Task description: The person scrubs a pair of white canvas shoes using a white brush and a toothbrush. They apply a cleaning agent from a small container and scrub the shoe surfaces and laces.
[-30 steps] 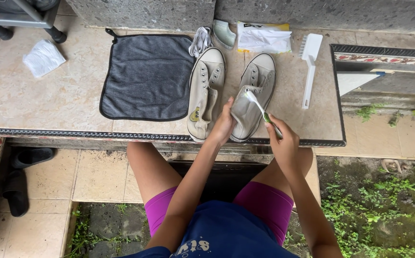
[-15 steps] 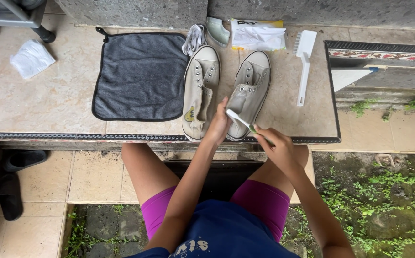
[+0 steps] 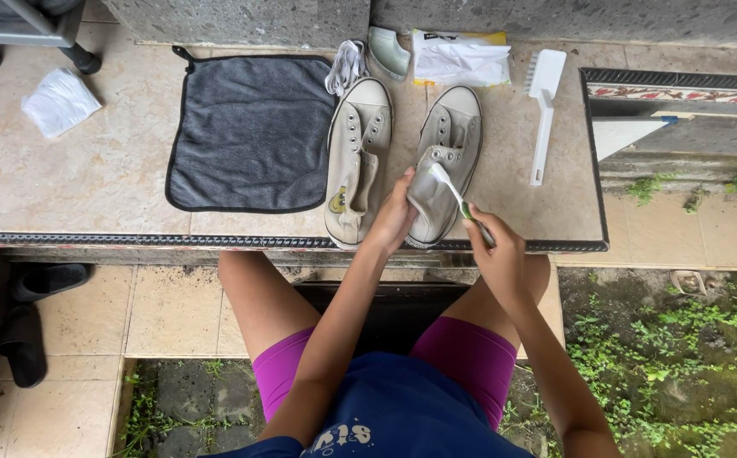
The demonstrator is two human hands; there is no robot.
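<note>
At frame centre, the left hand (image 3: pixel 394 222) is gripping a grey sneaker (image 3: pixel 446 161) by its tongue; the right hand (image 3: pixel 497 254) is clasping a toothbrush (image 3: pixel 457 197) — the heel overhangs the ledge (image 3: pixel 88 182), so hard scrubbing could tip it off.

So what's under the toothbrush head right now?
The toothbrush bristles rest on the pulled-out tongue of the right-hand shoe, which the left hand holds. The right hand covers the brush's handle; the shoe's inside beneath the tongue is hidden.
</note>
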